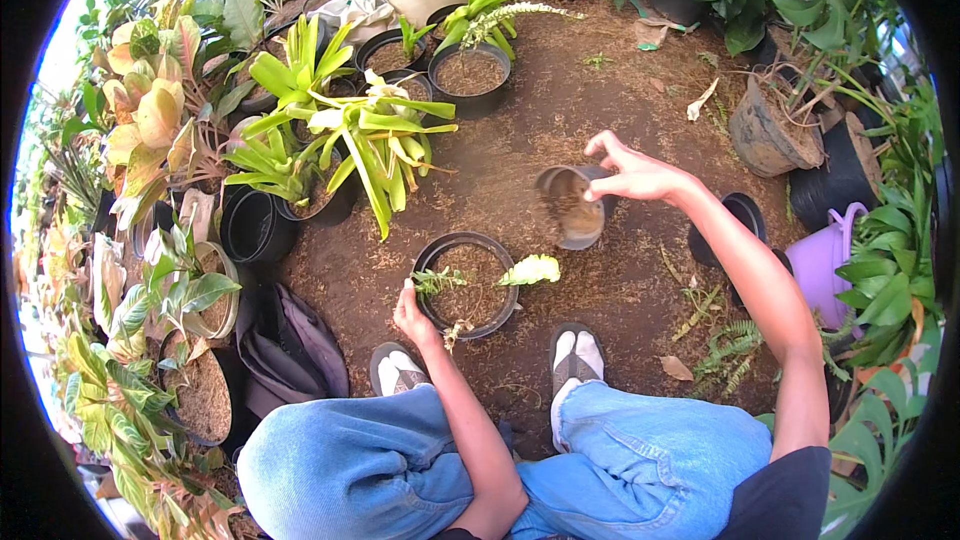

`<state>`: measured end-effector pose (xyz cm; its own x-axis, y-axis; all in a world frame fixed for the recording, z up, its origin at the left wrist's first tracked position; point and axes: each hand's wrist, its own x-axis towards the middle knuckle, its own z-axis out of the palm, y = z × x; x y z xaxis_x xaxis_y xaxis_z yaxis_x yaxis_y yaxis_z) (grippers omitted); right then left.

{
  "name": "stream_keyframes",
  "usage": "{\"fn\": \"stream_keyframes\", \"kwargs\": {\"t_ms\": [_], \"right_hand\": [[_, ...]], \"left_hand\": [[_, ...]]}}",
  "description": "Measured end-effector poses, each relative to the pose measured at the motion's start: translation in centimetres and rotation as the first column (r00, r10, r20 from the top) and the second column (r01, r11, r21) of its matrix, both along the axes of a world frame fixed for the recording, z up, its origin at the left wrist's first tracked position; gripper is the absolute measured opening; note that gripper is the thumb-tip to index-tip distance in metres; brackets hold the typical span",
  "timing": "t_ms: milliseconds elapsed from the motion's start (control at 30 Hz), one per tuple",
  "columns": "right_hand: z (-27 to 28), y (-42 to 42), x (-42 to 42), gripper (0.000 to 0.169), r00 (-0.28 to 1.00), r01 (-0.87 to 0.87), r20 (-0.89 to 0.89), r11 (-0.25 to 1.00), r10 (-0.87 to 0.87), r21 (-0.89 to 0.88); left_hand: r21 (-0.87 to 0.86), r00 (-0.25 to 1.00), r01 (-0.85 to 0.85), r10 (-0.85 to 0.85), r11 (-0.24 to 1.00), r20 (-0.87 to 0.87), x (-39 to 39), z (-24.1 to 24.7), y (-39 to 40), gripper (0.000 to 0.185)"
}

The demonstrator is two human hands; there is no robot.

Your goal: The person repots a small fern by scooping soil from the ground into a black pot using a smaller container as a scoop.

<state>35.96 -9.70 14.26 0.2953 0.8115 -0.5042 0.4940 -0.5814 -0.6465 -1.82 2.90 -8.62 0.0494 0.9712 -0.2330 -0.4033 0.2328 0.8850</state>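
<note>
A round black plastic pot (pixel 504 247) filled with brown potting mix (pixel 469 296) stands in front of my feet. Across it reach a dark green leafy sprig (pixel 442 281) and a pale yellow-green ruffled leaf (pixel 531 270). At the pot's left rim, the fingers of my left hand (pixel 416 319) are pinched at the sprig's outer tip. Beyond the pot, a smaller dark plastic pot (pixel 581 240) is tipped with its mouth to the left, blurred by motion, brown material inside. My right hand (pixel 637 176) hovers over its right side, fingers spread and thumb overlapping it.
Bromeliads (pixel 367 127) and black pots (pixel 472 79) line the left and back. Dark cloth (pixel 289 352) lies left of my sandalled feet (pixel 577 352). To the right are an upright black pot (pixel 739 217), a purple bucket (pixel 817 270), a tilted soil-filled pot (pixel 772 131) and cut fronds (pixel 724 360).
</note>
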Motion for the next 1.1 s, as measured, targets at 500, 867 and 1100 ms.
{"fn": "stream_keyframes", "kwargs": {"t_ms": [500,867,1100], "right_hand": [[4.4,8.9,-12.7,0.091,0.823,-0.426,0.406,0.904,0.398,-0.022],[3.7,6.3,-8.1,0.081,0.901,-0.158,0.423,0.979,0.09,0.129],[-2.8,-1.6,2.0,0.096,0.887,0.141,0.461,0.924,0.042,-0.356]], "left_hand": [[-0.018,1.0,-0.006,0.006,1.0,0.0,0.1,1.2,-0.3,0.029],[-0.012,1.0,0.012,-0.012,1.0,0.001,0.4,-0.1,-0.2,0.025],[-0.047,1.0,0.025,-0.026,0.999,-0.017,-0.4,-2.6,0.5,0.029]]}}
